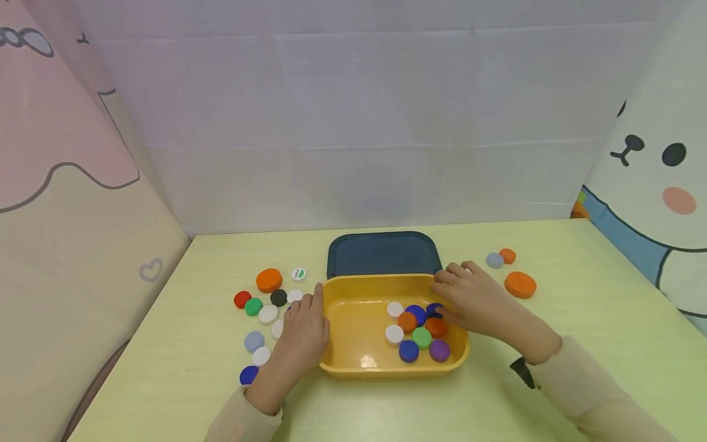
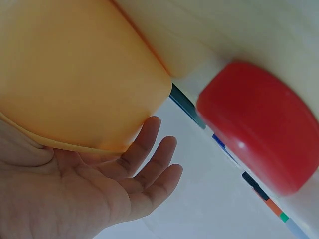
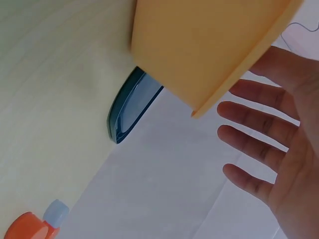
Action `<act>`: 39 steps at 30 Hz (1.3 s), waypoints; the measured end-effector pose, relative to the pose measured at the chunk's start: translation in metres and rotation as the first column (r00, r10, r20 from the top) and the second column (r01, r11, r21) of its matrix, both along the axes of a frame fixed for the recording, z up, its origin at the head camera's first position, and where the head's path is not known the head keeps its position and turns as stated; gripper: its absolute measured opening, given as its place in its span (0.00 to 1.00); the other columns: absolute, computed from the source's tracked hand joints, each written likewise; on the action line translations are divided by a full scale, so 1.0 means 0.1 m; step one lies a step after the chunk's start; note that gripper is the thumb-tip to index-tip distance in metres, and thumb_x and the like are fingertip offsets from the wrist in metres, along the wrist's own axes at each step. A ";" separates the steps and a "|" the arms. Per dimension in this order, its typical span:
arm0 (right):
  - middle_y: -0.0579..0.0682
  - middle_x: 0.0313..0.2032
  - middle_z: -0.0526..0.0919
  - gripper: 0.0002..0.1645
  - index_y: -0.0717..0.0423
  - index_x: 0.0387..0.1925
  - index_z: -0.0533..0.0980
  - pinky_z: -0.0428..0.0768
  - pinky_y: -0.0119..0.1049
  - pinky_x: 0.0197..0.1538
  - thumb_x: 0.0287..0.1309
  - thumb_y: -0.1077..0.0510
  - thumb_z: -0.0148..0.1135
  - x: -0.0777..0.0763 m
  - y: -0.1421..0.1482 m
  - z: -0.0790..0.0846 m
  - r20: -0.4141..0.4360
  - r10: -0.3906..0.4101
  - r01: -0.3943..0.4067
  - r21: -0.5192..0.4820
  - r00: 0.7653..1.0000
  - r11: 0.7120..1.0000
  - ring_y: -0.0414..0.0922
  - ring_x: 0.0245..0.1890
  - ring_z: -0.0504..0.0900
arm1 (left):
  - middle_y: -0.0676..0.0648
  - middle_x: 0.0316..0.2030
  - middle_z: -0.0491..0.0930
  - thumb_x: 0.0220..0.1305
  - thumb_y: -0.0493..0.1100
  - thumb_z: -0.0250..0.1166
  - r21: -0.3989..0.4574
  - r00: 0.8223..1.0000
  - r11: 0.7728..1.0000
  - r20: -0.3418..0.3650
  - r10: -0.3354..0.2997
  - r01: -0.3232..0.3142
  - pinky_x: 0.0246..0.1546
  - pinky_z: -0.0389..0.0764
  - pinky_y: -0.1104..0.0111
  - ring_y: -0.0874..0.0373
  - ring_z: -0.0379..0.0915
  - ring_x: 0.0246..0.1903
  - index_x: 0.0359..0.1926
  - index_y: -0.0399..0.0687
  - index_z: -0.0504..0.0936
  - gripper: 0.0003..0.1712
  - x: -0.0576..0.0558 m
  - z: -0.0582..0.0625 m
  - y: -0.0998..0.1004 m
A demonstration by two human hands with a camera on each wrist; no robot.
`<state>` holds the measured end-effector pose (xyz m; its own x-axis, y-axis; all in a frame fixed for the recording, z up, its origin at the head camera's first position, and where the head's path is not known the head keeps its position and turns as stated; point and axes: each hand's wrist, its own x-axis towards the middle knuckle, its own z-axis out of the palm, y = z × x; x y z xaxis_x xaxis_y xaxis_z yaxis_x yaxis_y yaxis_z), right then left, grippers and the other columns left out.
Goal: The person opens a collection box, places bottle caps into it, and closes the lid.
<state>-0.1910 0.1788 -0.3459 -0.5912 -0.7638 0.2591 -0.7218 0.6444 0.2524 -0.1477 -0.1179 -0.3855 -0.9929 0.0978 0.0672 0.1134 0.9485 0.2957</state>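
A yellow tray (image 1: 353,353) stands in the middle of the table, with white, blue, orange, green and purple bottle caps gathered in its right half. My left hand (image 1: 302,334) touches the tray's left rim, its index finger lying along the edge. In the left wrist view the other fingers spread loosely outside the tray wall. Over the right rim reaches my right hand (image 1: 469,301), its thumb inside, close to a dark blue cap (image 1: 434,309). The right wrist view shows its fingers spread apart; the rim hides the thumb tip.
Left of the tray lie several loose caps, including a large orange cap (image 1: 269,280) and a red cap (image 1: 242,299). A dark lid (image 1: 383,255) sits behind the tray. At right are another large orange cap (image 1: 520,285), a pale blue cap (image 1: 494,260) and a small orange cap (image 1: 507,256).
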 end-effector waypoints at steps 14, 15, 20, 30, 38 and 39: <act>0.52 0.35 0.79 0.20 0.55 0.37 0.77 0.75 0.47 0.40 0.39 0.53 0.72 -0.23 0.45 -0.07 -0.081 -0.069 0.058 -0.135 0.994 0.989 0.51 0.37 0.75 | 0.38 0.51 0.69 0.65 0.41 0.48 -0.003 1.000 1.000 0.013 0.006 -0.006 0.57 0.65 0.53 0.45 0.63 0.49 0.68 0.36 0.52 0.32 0.00 -0.01 0.00; 0.53 0.36 0.79 0.20 0.55 0.37 0.77 0.75 0.47 0.40 0.39 0.53 0.72 -0.24 0.49 -0.07 -0.074 -0.080 0.069 -0.138 0.994 0.988 0.51 0.37 0.75 | 0.38 0.51 0.69 0.65 0.41 0.48 -0.002 1.000 1.000 0.012 0.007 -0.007 0.57 0.65 0.53 0.45 0.63 0.49 0.68 0.37 0.53 0.32 0.00 -0.01 0.00; 0.54 0.39 0.79 0.21 0.55 0.40 0.77 0.74 0.50 0.42 0.41 0.53 0.70 -0.30 0.65 -0.11 0.014 -0.179 0.179 -0.127 0.984 0.976 0.52 0.39 0.75 | 0.39 0.51 0.69 0.65 0.41 0.48 0.002 1.000 1.000 0.013 0.013 -0.013 0.57 0.65 0.53 0.46 0.63 0.48 0.68 0.37 0.53 0.32 0.00 0.00 0.00; 0.55 0.40 0.79 0.20 0.56 0.41 0.77 0.72 0.51 0.37 0.43 0.55 0.68 -0.35 0.99 -0.20 0.100 -0.273 0.284 -0.130 0.957 0.950 0.54 0.38 0.74 | 0.38 0.51 0.69 0.64 0.41 0.48 -0.003 1.000 1.000 -0.006 -0.001 0.001 0.56 0.65 0.53 0.45 0.63 0.49 0.67 0.36 0.53 0.32 -0.01 -0.01 0.00; 0.57 0.41 0.79 0.21 0.58 0.43 0.77 0.71 0.52 0.35 0.46 0.53 0.66 -0.38 1.16 -0.25 0.215 -0.359 0.377 -0.050 0.908 0.925 0.55 0.36 0.74 | 0.38 0.51 0.69 0.64 0.41 0.48 0.000 1.000 1.000 0.003 0.000 0.000 0.57 0.65 0.53 0.45 0.63 0.49 0.67 0.36 0.53 0.32 -0.01 -0.01 0.00; 0.57 0.40 0.79 0.21 0.58 0.43 0.77 0.71 0.52 0.35 0.46 0.53 0.66 -0.38 1.16 -0.25 0.223 -0.367 0.385 -0.043 0.903 0.922 0.55 0.36 0.74 | 0.38 0.51 0.69 0.64 0.41 0.49 0.000 1.000 1.000 0.003 0.000 0.000 0.57 0.65 0.53 0.45 0.63 0.49 0.67 0.36 0.53 0.32 -0.01 -0.01 0.00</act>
<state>-0.2294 0.2951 -0.3710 -0.8773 -0.4547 0.1535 -0.4514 0.8904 0.0576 -0.1491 -0.1178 -0.3867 -0.9931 0.0980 0.0638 0.1126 0.9485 0.2961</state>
